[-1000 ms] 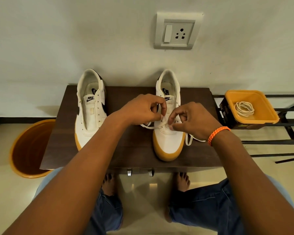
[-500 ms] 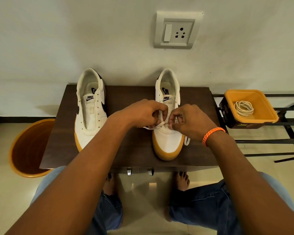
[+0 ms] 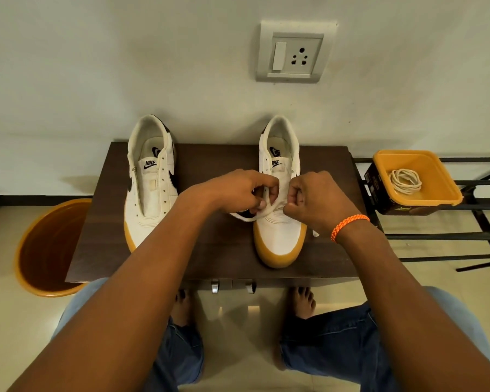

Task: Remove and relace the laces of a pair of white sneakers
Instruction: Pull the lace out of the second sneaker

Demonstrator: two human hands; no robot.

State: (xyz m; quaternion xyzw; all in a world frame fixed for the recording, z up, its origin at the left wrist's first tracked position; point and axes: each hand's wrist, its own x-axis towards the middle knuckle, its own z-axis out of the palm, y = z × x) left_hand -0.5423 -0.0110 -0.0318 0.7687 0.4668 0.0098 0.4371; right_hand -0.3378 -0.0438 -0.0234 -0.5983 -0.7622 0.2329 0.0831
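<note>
Two white sneakers with gum soles stand on a dark wooden table (image 3: 218, 250), toes toward me. The left sneaker (image 3: 150, 188) has bare eyelets and no lace. Over the right sneaker (image 3: 279, 233) both hands work at the lower eyelets. My left hand (image 3: 238, 189) pinches a flat white lace (image 3: 255, 215) that loops out to the shoe's left side. My right hand (image 3: 314, 198), with an orange braided band at the wrist, grips the lace at the shoe's right side; a lace tip shows below that wrist. A second lace (image 3: 405, 181) lies coiled in a yellow tub (image 3: 436, 193).
The yellow tub sits on a black metal rack (image 3: 481, 236) right of the table. An orange bucket (image 3: 48, 250) stands on the floor at the left. A wall socket (image 3: 294, 52) is above the shoes. My knees and bare feet are below the table's front edge.
Both hands have drawn closer together over the right sneaker's lower eyelets. The loose lace end at the shoe's right has been pulled shorter.
</note>
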